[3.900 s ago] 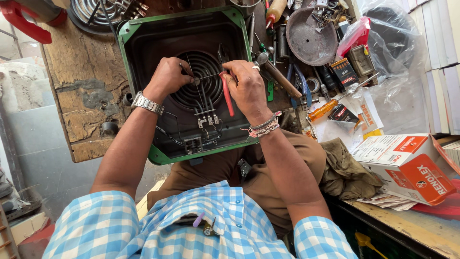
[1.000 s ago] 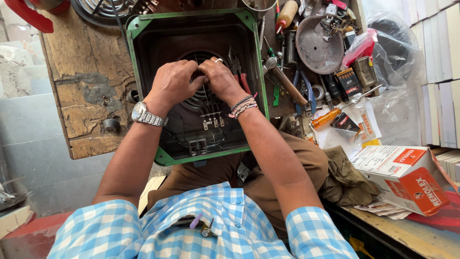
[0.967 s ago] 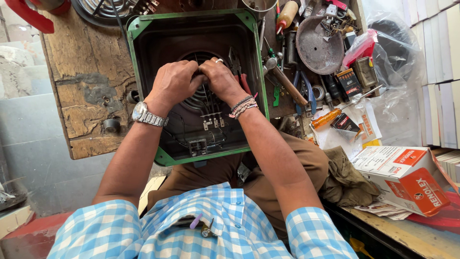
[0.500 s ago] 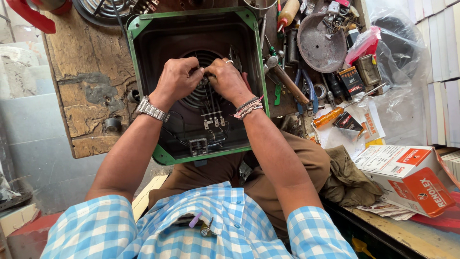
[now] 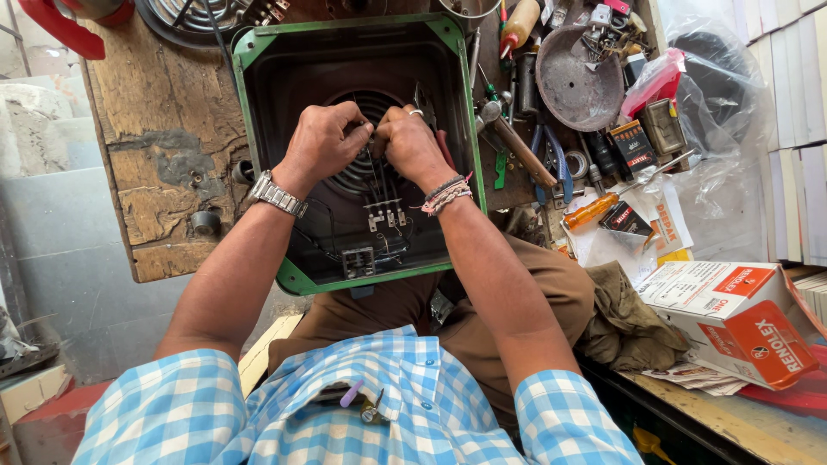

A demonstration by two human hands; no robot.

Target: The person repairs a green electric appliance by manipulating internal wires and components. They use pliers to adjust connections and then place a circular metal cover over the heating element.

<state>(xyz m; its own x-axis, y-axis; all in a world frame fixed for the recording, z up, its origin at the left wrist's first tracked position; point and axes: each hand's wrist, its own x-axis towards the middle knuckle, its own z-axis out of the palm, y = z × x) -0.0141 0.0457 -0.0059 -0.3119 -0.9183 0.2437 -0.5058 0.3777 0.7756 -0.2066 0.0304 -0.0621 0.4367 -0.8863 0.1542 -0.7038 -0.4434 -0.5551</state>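
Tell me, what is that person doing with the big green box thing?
A person in a blue checked shirt is working inside an open green-framed casing that rests against a worn wooden bench. The left hand and right hand are close together over a round coil in the middle, pinching something small there; what it is cannot be made out. Red-handled pliers lie just beside the right hand. Tools and a round metal dish crowd the bench to the right.

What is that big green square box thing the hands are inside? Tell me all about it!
The green-edged housing is a square metal shell, black inside, lying open side up on the worn wooden bench. A round coil grille sits in its middle, with wires and small terminals below. The left hand and right hand meet over the coil, pinching something small.
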